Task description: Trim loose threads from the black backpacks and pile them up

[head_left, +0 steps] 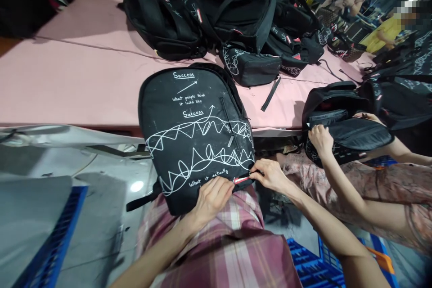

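A black backpack (199,108) with white printed lettering and zigzag scribbles lies across my lap, leaning on the table edge. My left hand (216,193) is closed on the backpack's lower part, its fingertips beside a small red and white label (240,180). At the lower right corner my right hand (270,173) is pinched, thumb and forefinger together near the label's other end. Something small and dark shows at those fingertips, too small to name. A zipper with a hanging pull (231,140) runs along the bag's right side.
Several similar black backpacks (232,9) are heaped at the back of the pink-covered table (74,81). To the right, a co-worker's hands (320,141) handle an opened black backpack (337,112). Blue plastic crates (313,261) stand below. Other people are farther back.
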Demonstrator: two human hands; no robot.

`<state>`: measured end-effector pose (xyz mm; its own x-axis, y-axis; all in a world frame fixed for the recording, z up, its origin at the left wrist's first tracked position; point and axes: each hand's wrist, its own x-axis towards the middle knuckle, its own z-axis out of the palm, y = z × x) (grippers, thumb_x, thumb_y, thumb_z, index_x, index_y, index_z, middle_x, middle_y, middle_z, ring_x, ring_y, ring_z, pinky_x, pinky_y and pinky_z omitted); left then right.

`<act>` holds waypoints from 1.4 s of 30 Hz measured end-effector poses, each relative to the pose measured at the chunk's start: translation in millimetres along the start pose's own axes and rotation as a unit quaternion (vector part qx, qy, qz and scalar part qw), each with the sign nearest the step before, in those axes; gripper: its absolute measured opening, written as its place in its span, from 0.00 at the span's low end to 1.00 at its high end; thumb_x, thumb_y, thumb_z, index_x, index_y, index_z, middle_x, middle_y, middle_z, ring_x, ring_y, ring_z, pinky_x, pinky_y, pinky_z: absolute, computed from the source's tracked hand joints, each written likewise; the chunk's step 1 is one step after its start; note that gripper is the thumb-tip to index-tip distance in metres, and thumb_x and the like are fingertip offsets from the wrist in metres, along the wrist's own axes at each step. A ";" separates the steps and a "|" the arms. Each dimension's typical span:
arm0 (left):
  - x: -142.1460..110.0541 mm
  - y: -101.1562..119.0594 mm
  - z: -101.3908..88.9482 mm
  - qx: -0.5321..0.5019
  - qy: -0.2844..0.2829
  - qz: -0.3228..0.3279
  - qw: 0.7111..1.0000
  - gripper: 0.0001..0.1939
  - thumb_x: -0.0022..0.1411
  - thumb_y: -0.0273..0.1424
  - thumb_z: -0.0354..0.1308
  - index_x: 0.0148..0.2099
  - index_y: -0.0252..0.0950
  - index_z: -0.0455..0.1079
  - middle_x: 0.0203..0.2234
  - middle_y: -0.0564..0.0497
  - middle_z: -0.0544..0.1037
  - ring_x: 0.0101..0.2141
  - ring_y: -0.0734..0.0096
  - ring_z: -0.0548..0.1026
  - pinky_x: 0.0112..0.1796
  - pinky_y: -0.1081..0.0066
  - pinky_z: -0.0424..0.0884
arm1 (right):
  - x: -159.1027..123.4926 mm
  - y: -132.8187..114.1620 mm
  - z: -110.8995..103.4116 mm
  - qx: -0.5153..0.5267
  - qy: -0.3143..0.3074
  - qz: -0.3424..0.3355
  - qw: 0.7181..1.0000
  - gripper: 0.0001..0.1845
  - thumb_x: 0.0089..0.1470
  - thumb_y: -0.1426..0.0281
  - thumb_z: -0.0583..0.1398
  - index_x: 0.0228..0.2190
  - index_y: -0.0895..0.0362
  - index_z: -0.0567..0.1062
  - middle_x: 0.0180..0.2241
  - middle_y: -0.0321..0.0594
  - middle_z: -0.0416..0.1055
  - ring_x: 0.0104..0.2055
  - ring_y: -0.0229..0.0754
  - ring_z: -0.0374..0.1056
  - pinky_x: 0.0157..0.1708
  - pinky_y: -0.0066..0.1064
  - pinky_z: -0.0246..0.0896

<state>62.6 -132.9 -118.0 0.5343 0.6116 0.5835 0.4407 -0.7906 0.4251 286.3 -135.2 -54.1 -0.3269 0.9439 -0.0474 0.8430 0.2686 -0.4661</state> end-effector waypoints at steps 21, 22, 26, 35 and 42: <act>-2.8 0.6 0.2 -0.001 0.002 -0.006 1.000 0.04 0.58 0.22 0.51 0.34 0.34 0.66 0.24 0.51 0.71 0.26 0.74 0.69 0.29 0.73 0.66 | 9.6 -11.5 2.8 -0.046 -0.026 -0.021 0.998 0.10 0.54 0.64 0.58 0.28 0.57 0.72 0.26 0.36 0.70 0.30 0.36 0.63 0.30 0.26 0.50; -2.5 0.9 -0.3 -0.001 0.001 -0.008 1.000 0.04 0.58 0.22 0.51 0.34 0.34 0.66 0.24 0.51 0.71 0.26 0.74 0.69 0.29 0.73 0.66 | 9.8 -12.2 2.5 -0.047 -0.029 -0.022 0.998 0.09 0.54 0.65 0.58 0.28 0.57 0.72 0.26 0.36 0.70 0.30 0.36 0.63 0.30 0.26 0.50; -2.4 0.7 -1.9 -0.001 -0.001 -0.012 1.000 0.04 0.59 0.23 0.51 0.34 0.34 0.66 0.25 0.51 0.72 0.26 0.74 0.69 0.30 0.73 0.67 | 9.6 -14.5 1.3 -0.038 -0.029 -0.025 0.999 0.08 0.55 0.68 0.57 0.26 0.57 0.72 0.26 0.36 0.70 0.30 0.36 0.63 0.31 0.26 0.50; -4.2 -1.3 -0.1 0.000 -0.008 -0.009 1.000 0.04 0.58 0.22 0.52 0.35 0.34 0.66 0.25 0.51 0.72 0.26 0.73 0.69 0.29 0.72 0.66 | 6.3 -15.8 -0.3 -0.018 -0.027 0.008 0.999 0.09 0.54 0.65 0.58 0.28 0.57 0.74 0.28 0.37 0.73 0.31 0.38 0.66 0.31 0.27 0.52; -5.1 -1.9 -0.7 -0.008 -0.006 -0.012 1.000 0.05 0.58 0.21 0.52 0.35 0.34 0.66 0.26 0.51 0.73 0.28 0.73 0.69 0.31 0.72 0.66 | 2.8 -11.1 -2.2 -0.024 -0.015 0.011 1.000 0.11 0.55 0.63 0.57 0.29 0.57 0.74 0.28 0.39 0.73 0.32 0.38 0.66 0.32 0.27 0.53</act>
<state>58.5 -134.5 -121.3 0.5317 0.6310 0.5649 0.4427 -0.7757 0.4498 276.9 -135.1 -47.1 -0.3199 0.9438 -0.0835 0.8696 0.2575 -0.4213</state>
